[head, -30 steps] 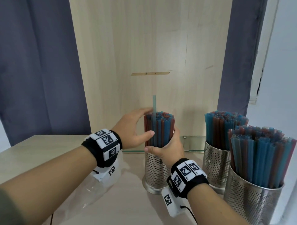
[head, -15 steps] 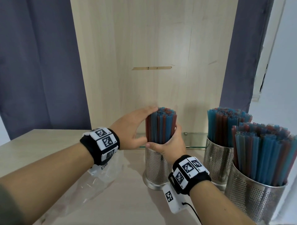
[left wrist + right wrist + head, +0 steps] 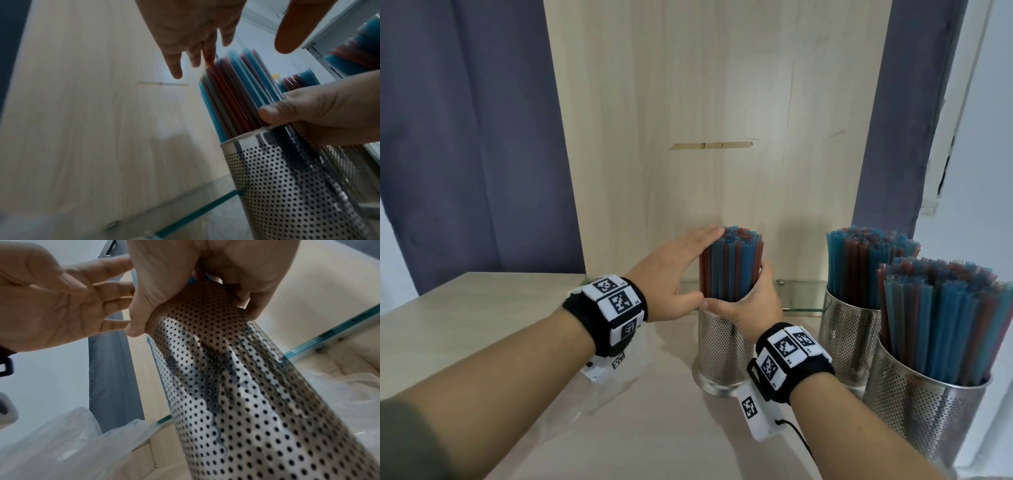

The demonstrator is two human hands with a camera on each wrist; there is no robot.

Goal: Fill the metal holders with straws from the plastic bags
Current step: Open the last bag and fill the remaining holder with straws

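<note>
A perforated metal holder (image 3: pixel 717 346) (image 3: pixel 287 186) (image 3: pixel 236 386) stands mid-table, packed with blue and red straws (image 3: pixel 729 263) (image 3: pixel 236 97). My right hand (image 3: pixel 751 303) (image 3: pixel 195 293) grips the holder's rim and the bundle's base, thumb in front. My left hand (image 3: pixel 678 270) (image 3: pixel 197 40) is flat, fingers straight, against the left side of the bundle near the straw tops; its fingertips (image 3: pixel 176 73) just reach them. A clear plastic bag (image 3: pixel 599 387) (image 3: pixel 72 443) lies under my left wrist; I cannot tell if straws are in it.
Two more perforated holders (image 3: pixel 846 342) (image 3: pixel 924 411) full of straws stand at the right, close to the table's right edge. A wooden back panel (image 3: pixel 705 120) rises behind, with a glass shelf edge (image 3: pixel 801 298) at its foot. Dark curtains (image 3: pixel 465 137) hang on both sides.
One blue straw that stood above the bundle a second ago is now level with the rest. My left hand has flattened against the bundle; the right hand keeps its grip.
</note>
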